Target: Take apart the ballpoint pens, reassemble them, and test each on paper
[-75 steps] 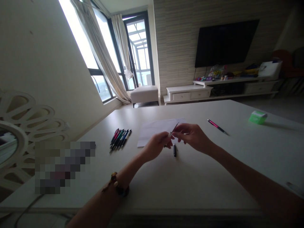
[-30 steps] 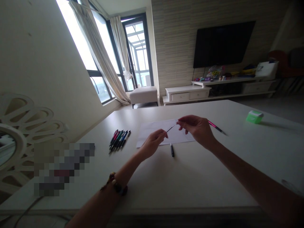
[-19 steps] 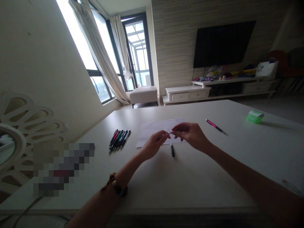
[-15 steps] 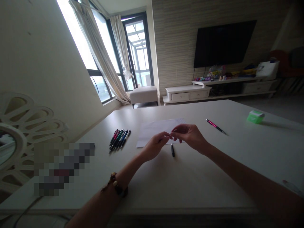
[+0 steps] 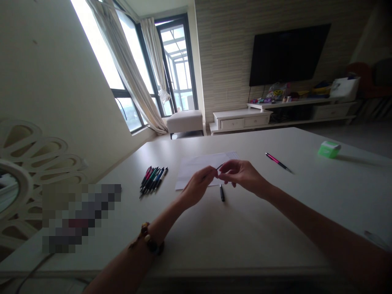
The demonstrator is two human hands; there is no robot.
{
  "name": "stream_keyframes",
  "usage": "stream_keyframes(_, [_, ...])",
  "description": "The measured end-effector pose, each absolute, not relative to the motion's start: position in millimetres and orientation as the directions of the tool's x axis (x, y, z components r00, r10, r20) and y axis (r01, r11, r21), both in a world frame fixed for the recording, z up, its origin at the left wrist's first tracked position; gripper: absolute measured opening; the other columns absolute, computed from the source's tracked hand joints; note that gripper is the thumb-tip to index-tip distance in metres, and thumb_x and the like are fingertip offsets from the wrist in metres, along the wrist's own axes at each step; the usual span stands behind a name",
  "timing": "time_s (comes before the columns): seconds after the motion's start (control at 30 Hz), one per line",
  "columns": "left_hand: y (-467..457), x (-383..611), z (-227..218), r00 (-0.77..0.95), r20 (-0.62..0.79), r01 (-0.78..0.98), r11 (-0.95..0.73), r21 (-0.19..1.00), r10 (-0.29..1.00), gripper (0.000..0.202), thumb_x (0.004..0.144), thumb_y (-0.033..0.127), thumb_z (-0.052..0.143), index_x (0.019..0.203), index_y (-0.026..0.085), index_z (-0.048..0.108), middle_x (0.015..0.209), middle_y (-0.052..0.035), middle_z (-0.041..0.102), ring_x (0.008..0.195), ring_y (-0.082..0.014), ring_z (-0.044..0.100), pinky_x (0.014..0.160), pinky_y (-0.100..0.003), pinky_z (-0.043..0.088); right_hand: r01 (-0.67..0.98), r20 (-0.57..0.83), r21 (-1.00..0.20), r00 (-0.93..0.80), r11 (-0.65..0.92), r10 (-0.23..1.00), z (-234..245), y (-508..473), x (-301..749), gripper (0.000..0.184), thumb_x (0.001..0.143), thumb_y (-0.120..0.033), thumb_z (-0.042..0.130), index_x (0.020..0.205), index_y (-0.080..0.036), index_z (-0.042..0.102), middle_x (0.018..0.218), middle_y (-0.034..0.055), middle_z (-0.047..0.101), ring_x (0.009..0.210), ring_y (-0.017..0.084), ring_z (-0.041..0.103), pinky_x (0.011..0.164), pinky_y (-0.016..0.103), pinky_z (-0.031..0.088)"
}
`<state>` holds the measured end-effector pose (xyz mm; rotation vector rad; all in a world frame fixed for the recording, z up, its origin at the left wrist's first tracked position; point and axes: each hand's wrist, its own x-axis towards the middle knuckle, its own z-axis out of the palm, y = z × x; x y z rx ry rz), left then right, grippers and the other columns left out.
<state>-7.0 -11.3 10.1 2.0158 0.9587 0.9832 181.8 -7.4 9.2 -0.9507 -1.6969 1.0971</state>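
Note:
My left hand (image 5: 200, 185) is closed, with its thumb and fingers pinched on a thin dark rod (image 5: 219, 166) that looks like a pen refill. The rod's far end reaches toward my right hand (image 5: 240, 173), whose thumb and fingers are curled together at the left fingertips. What the right fingers pinch is hidden. Just below the hands lies a short black pen barrel piece (image 5: 222, 193) on the table. Behind the hands, white paper sheets (image 5: 196, 165) lie flat, partly covered by them.
Several pens (image 5: 154, 179) lie side by side left of the paper. One pink-and-black pen (image 5: 277, 161) rests to the right. A green box (image 5: 329, 150) stands farther right on the white table (image 5: 260, 245). A blurred-out object (image 5: 82, 220) is at the left edge.
The thin dark rod now shows between the hands, where it could not be made out before. My left fingertips have shifted slightly up and left; the pens and paper stay put.

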Motion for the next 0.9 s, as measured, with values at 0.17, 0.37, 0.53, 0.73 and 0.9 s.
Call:
stream_keyframes(0.17, [-6.4,-10.3,9.8,0.380,0.354,0.291,-0.473,0.832,0.855,0.026,0.090,0.036,0.040,0.083,0.016,0.055,0.061,0.0037,0.035,0.056,-0.0090,0.032,0.052,-0.021,0.026,0.625,0.141,-0.717,-0.303,0.308,0.943,-7.1,-4.8,180.7,0.042,0.067,-0.055,0.067,0.070,-0.014,0.065,0.067,0.0076,0.066,0.057,0.016,0.058,0.051,0.026,0.039])
stream_keyframes(0.37, [-2.6,-10.0,6.7,0.361,0.333,0.346,-0.456,0.820,0.871,0.028,0.089,0.038,0.039,0.082,0.016,0.054,0.061,0.0036,0.035,0.056,-0.0096,0.030,0.052,-0.021,0.025,0.731,-0.010,-0.628,-0.348,0.265,0.937,-12.0,-5.3,174.9,0.024,0.070,-0.036,0.063,0.062,-0.014,0.065,0.066,0.0076,0.068,0.058,0.016,0.060,0.049,0.023,0.037])
stream_keyframes(0.53, [-1.9,-12.0,5.9,0.374,0.325,0.429,-0.472,0.770,0.869,0.028,0.089,0.036,0.039,0.082,0.016,0.056,0.062,0.0034,0.037,0.058,-0.0100,0.031,0.054,-0.021,0.027,0.353,0.118,-0.917,-0.212,0.188,0.970,12.0,-4.2,185.8,0.018,0.075,-0.029,0.057,0.072,-0.012,0.061,0.059,0.0061,0.066,0.044,0.012,0.056,0.040,0.021,0.038])
stream_keyframes(0.73, [-1.8,-12.4,3.4,0.388,0.318,0.459,-0.481,0.747,0.865,0.030,0.090,0.037,0.037,0.083,0.016,0.056,0.062,0.0036,0.036,0.058,-0.0100,0.031,0.054,-0.021,0.027,0.007,0.393,-0.919,0.028,0.393,0.919,26.1,-5.1,190.1,0.020,0.078,-0.032,0.060,0.077,-0.013,0.058,0.074,0.0103,0.070,0.056,0.015,0.064,0.040,0.020,0.043])
stream_keyframes(0.9, [-2.6,-12.6,4.2,0.393,0.307,0.466,-0.476,0.746,0.867,0.030,0.090,0.037,0.036,0.083,0.016,0.056,0.061,0.0040,0.034,0.058,-0.0100,0.031,0.054,-0.021,0.026,0.027,0.473,-0.881,0.050,0.473,0.880,23.1,-6.7,186.3,0.021,0.079,-0.034,0.060,0.079,-0.013,0.059,0.075,0.0090,0.070,0.053,0.014,0.063,0.038,0.020,0.043])
